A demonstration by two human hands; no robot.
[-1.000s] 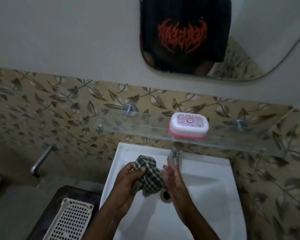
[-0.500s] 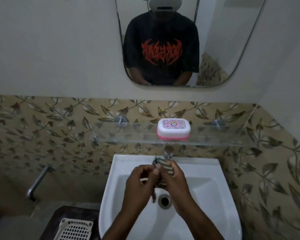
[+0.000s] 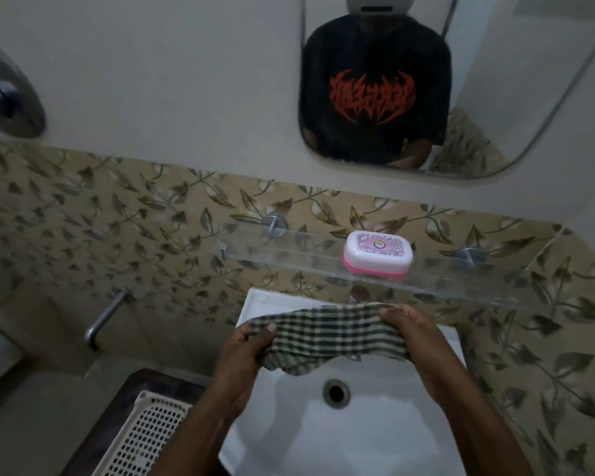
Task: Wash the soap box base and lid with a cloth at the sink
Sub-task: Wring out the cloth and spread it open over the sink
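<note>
At a white ceramic sink (image 3: 443,341), a person stretches a green-and-cream checked cloth (image 3: 327,333) flat between both hands above the basin (apparently opening it out ready for wiping). The left hand (image 3: 246,352) has its fingers curled tight around one end, thumb pressed on top; the right hand (image 3: 414,333) pinches the opposite end, fingers closed over the edge. The white-lidded pink plastic soap box (image 3: 378,255) sits shut on the clear glass shelf (image 3: 495,283) just above, not yet touched.

Dim, soft, wide-angle edge distortion
</note>
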